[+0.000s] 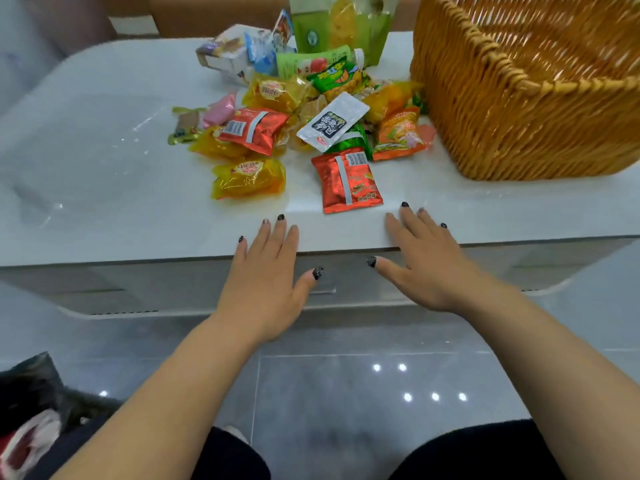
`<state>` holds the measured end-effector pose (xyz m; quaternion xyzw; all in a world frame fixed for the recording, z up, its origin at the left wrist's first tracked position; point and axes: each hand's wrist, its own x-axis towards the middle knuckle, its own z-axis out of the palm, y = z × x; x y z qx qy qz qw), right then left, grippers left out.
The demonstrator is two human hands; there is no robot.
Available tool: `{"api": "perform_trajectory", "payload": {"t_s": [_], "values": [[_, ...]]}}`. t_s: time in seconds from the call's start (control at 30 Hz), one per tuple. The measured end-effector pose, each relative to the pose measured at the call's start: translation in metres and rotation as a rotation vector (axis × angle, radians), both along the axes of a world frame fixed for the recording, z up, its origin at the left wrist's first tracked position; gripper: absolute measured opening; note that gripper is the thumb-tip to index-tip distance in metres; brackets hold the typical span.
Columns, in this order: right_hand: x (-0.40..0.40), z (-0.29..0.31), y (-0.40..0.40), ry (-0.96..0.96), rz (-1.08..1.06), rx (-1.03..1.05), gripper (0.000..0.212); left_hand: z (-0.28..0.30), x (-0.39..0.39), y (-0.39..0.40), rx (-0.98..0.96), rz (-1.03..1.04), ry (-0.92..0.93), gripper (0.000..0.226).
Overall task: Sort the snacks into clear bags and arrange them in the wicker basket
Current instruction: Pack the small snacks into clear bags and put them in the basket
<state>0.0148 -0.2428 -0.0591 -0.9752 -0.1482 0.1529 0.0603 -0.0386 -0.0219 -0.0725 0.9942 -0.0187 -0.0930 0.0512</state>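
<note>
Dark-trousered knees (pixel 467 452) are showing at the bottom, with grey floor tiles (pixel 346 393) shining between them. Both arms are reaching forward over that floor to the near edge of the white table (pixel 86 185). Left hand (pixel 266 278) is lying flat, fingers straight and slightly spread, thumb sticking out to the side, holding nothing; whether its fingertips are touching the tabletop, I can't tell. Right hand (pixel 426 261) is doing the same, fingers straight and fanned, palm down, gripping nothing.

Just beyond the right hand's fingertips, a red foil packet (pixel 346 180) is lying seam up, apart from them. Ahead of the left fingers, a yellow wrapped snack (pixel 247 178) is sitting near the edge of the pile. Further out from both sets of fingers the snack pile (pixel 311 112) is spreading across the table: a second red packet (pixel 254 129), a white sachet with black lettering (pixel 334 121) lying on top, an orange packet (pixel 398 133), a green packet (pixel 332 76), more yellow ones and a pink sweet (pixel 220 110). Behind those, a tall green and yellow bag (pixel 343 26) is standing upright.

Beyond and to the right of the right fingers, the wicker basket (pixel 502 109) is standing on the table, its side just beside the orange packet.
</note>
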Motion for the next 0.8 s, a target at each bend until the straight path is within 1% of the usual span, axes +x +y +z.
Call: {"api": "perform_trajectory", "payload": {"t_s": [0.1,0.17,0.27,0.37,0.43,0.57,0.7,0.8], "values": [[-0.015,0.005,-0.003,0.013,0.005,0.023,0.075,0.0,-0.018,0.0,-0.055,0.001,0.008,0.07],[-0.03,0.01,0.0,0.039,-0.031,0.092,0.074,0.003,-0.03,-0.004,-0.112,0.025,0.026,0.072],[-0.056,0.016,0.005,0.046,-0.054,0.177,0.074,0.015,-0.048,-0.008,-0.15,0.053,0.049,0.073],[-0.08,0.024,0.005,0.058,-0.06,0.225,0.075,0.028,-0.07,-0.006,-0.296,0.104,0.018,0.075],[-0.088,0.036,0.004,0.035,-0.07,0.252,0.072,0.036,-0.084,-0.002,-0.386,0.114,-0.013,0.076],[-0.096,0.067,0.011,-0.043,-0.102,0.31,0.064,0.051,-0.108,0.011,-0.461,0.148,-0.076,0.076],[-0.1,0.093,0.032,-0.099,-0.06,0.302,0.062,0.046,-0.129,0.01,-0.533,0.154,-0.126,0.078],[-0.101,0.098,0.046,-0.133,-0.052,0.311,0.062,0.041,-0.132,0.007,-0.602,0.212,-0.143,0.08]]}}
